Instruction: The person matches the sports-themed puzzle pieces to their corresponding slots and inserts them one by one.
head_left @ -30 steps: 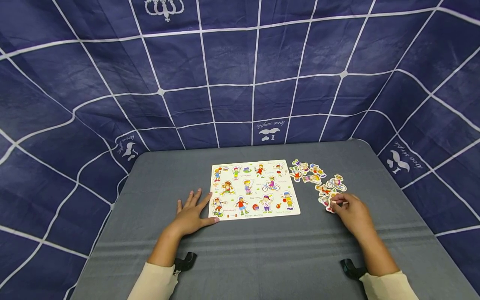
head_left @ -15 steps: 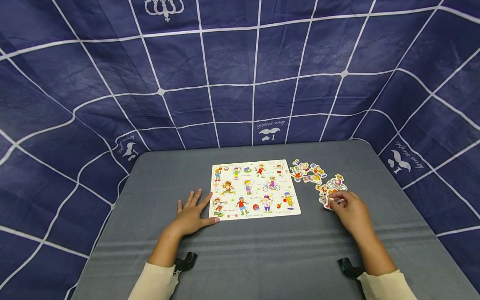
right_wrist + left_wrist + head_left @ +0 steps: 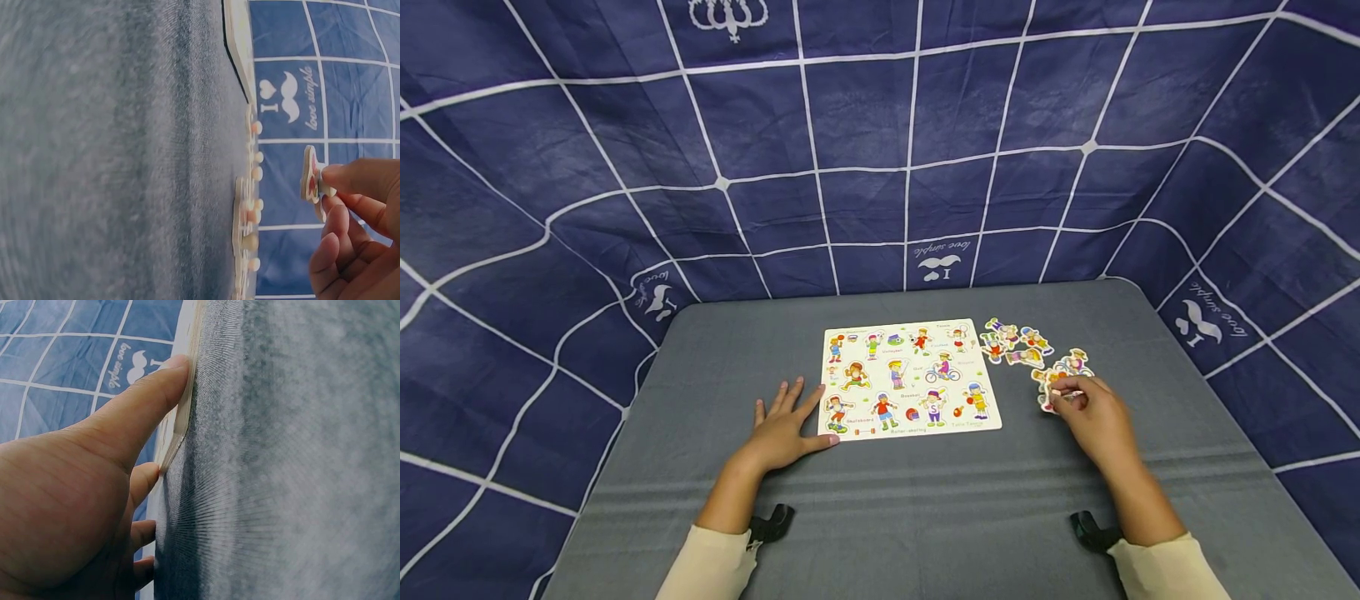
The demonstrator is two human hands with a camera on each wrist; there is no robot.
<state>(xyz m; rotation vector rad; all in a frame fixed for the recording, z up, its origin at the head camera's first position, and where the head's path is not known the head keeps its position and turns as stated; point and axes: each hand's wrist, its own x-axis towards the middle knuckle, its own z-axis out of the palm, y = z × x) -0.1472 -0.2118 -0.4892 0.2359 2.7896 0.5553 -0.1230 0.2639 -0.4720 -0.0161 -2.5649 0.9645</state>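
A flat puzzle board [image 3: 853, 354] printed with children playing sports lies in the middle of the table. My left hand [image 3: 781, 437] is spread at its near left corner; in the left wrist view the thumb [image 3: 169, 381] presses on the board's edge. To the right, my right hand [image 3: 1097, 421] pinches a small cut-out puzzle piece [image 3: 309, 174] by its knob, raised above the table. Its picture is mostly hidden by the fingers. Just under that hand lie other loose puzzle pieces [image 3: 1042, 377], including a bicycle rider [image 3: 1077, 362].
Another cluster of puzzle pieces [image 3: 1024, 357] lies off the board's far right corner, some overlapping. Their knobs [image 3: 253, 215] stick up in the right wrist view. A blue curtain [image 3: 865, 200] with white lines rises behind the grey-covered table [image 3: 917, 517].
My right hand has lifted a puzzle piece from the near pile and shifted slightly left and away from me. My left hand has stayed at the board's corner.
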